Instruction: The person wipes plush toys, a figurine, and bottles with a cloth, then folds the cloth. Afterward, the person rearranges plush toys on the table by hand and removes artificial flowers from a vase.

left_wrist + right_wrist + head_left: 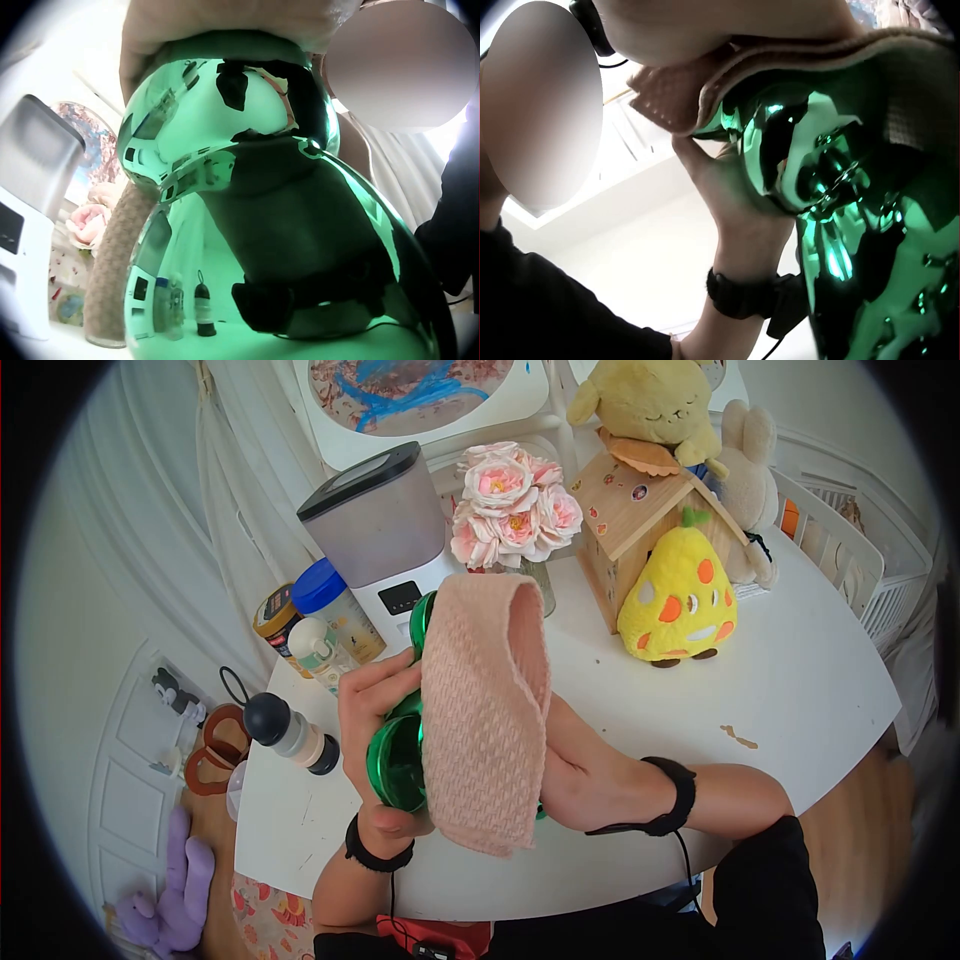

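Observation:
A shiny green, rounded object (397,760) (277,225) (780,150) is held up over the table. My left hand (378,730) (240,19) (742,199) grips it from the left, fingers curled round it. Over its right side in the head view hangs a pink textured cloth (482,730) (120,270) (671,97), folded in a loop. My right hand (590,770) (727,26) is at the cloth's right side; its fingers are hidden behind the cloth and the green object.
On the white table (620,860) stand a black-capped bottle (290,735), a blue-lidded jar (340,610), a grey-and-white appliance (380,510), pink flowers (515,505), a wooden house (625,520) and a yellow plush toy (682,595). A purple plush (175,890) lies at the lower left.

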Motion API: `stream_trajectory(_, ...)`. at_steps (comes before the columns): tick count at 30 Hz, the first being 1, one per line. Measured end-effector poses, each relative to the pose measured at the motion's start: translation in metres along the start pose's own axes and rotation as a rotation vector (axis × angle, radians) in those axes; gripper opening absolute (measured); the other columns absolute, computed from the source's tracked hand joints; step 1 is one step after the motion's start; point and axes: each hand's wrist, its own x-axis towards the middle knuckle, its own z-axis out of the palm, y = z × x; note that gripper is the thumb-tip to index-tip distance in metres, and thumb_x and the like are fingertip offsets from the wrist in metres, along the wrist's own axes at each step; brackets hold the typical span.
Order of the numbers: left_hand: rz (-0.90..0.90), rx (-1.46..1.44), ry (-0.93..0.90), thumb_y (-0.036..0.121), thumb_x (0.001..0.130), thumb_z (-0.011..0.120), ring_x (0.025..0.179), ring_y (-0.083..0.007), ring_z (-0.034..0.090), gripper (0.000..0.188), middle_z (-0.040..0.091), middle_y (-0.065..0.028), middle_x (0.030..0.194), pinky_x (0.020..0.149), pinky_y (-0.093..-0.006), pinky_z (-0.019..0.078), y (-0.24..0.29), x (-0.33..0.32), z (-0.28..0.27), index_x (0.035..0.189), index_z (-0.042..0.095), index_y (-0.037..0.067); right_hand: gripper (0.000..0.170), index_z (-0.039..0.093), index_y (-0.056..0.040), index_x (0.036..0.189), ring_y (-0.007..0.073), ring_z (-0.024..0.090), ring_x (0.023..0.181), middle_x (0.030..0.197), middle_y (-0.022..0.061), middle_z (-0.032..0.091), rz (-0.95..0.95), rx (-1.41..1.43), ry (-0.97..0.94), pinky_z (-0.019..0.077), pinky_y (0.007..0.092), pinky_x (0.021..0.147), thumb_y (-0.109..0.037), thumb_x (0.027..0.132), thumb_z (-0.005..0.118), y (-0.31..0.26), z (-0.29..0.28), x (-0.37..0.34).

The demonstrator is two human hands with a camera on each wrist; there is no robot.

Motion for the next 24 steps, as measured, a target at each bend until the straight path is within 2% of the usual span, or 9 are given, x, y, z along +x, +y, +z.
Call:
stream_trajectory(2, -0.008, -0.032, 0.011, 0.094, 0.082, 0.011, 0.114, -0.0312, 0.057, 0.118, 0.058, -0.0229, 0.122, 0.102, -0.0435, 0.0413, -0.003, -0.001, 0.000, 0.125, 0.060, -0.005, 0.061, 0.041, 0.0003, 0.146, 0.0453, 0.035, 0.141, 0.153, 0.0262, 0.034, 0.023, -0.055, -0.103, 0.0321, 0.0466, 0.117, -0.009, 0.090, 0.064, -0.009, -0.015, 0.002)
stream_trajectory(4, -0.002, -0.004, 0.002, 0.094, 0.082, 0.010, 0.114, -0.0313, 0.057, 0.118, 0.058, -0.0226, 0.121, 0.102, -0.0437, 0.0411, 0.002, -0.001, 0.001, 0.125, 0.060, -0.005, 0.051, 0.051, 0.0001, 0.137, 0.0310, 0.054, 0.124, 0.134, 0.0190, 0.056, -0.001, -0.248, -0.390, 0.0427, 0.0404, 0.105, -0.011, 0.091, 0.069, -0.028, -0.030, 0.005)
stream_trajectory(5, 0.003, 0.018, -0.006, 0.094, 0.082, 0.010, 0.114, -0.0314, 0.057, 0.118, 0.058, -0.0224, 0.121, 0.102, -0.0440, 0.0408, 0.004, -0.001, 0.001, 0.125, 0.060, -0.005, 0.051, 0.051, 0.0001, 0.137, 0.0310, 0.054, 0.124, 0.134, 0.0190, 0.056, -0.004, -0.249, -0.392, 0.0427, 0.0404, 0.105, -0.011, 0.091, 0.069, -0.026, -0.030, 0.004)
stream_trajectory(7, 0.010, 0.002, 0.006, 0.094, 0.082, 0.010, 0.114, -0.0313, 0.057, 0.119, 0.058, -0.0226, 0.122, 0.103, -0.0442, 0.0405, 0.000, -0.001, 0.002, 0.125, 0.060, -0.005, 0.062, 0.050, -0.0033, 0.138, 0.0434, 0.044, 0.130, 0.141, 0.0207, 0.046, -0.192, -0.439, -0.354, 0.0393, 0.0455, 0.111, -0.009, 0.081, 0.075, -0.018, -0.030, 0.003)
stream_trajectory(11, 0.001, -0.026, 0.011, 0.094, 0.082, 0.011, 0.115, -0.0316, 0.056, 0.119, 0.058, -0.0236, 0.124, 0.104, -0.0446, 0.0397, -0.001, -0.004, 0.001, 0.126, 0.060, -0.005, 0.052, 0.053, -0.0047, 0.133, 0.0414, 0.051, 0.120, 0.130, 0.0189, 0.053, -0.176, -0.441, -0.175, 0.0438, 0.0447, 0.105, -0.012, 0.085, 0.072, -0.013, -0.024, -0.002)
stream_trajectory(14, -0.018, -0.063, -0.001, 0.092, 0.085, 0.015, 0.120, -0.0305, 0.053, 0.115, 0.054, -0.0207, 0.126, 0.107, -0.0439, 0.0381, 0.002, -0.004, 0.002, 0.128, 0.059, -0.006, 0.026, 0.062, -0.0048, 0.120, 0.0378, 0.059, 0.110, 0.115, 0.0170, 0.062, -0.183, -0.489, 0.004, 0.0487, 0.0425, 0.096, -0.013, 0.096, 0.060, -0.022, -0.024, 0.003)
stream_trajectory(19, -0.009, -0.016, -0.005, 0.091, 0.085, 0.012, 0.115, -0.0325, 0.056, 0.113, 0.058, -0.0233, 0.122, 0.103, -0.0429, 0.0403, 0.001, -0.003, 0.000, 0.127, 0.061, -0.003, 0.019, 0.066, -0.0021, 0.110, 0.0374, 0.063, 0.103, 0.110, 0.0163, 0.067, -0.289, -0.800, 0.097, 0.0516, 0.0410, 0.088, -0.015, 0.097, 0.060, -0.038, -0.050, 0.003)
stream_trajectory(21, 0.000, -0.021, -0.006, 0.090, 0.086, 0.012, 0.114, -0.0326, 0.057, 0.113, 0.059, -0.0232, 0.121, 0.103, -0.0429, 0.0404, 0.000, -0.003, 0.001, 0.127, 0.061, -0.003, 0.019, 0.066, -0.0014, 0.108, 0.0362, 0.064, 0.101, 0.109, 0.0168, 0.067, 0.144, -0.714, 0.165, 0.0523, 0.0413, 0.088, -0.014, 0.096, 0.060, -0.057, -0.055, 0.000)
stream_trajectory(24, -0.008, -0.024, -0.010, 0.091, 0.085, 0.012, 0.114, -0.0326, 0.057, 0.113, 0.059, -0.0231, 0.121, 0.102, -0.0433, 0.0406, 0.002, -0.001, 0.001, 0.127, 0.061, -0.003, 0.020, 0.066, -0.0010, 0.105, 0.0367, 0.063, 0.103, 0.108, 0.0184, 0.065, 0.078, -0.743, 0.102, 0.0525, 0.0419, 0.086, -0.011, 0.088, 0.061, -0.058, -0.074, -0.007)
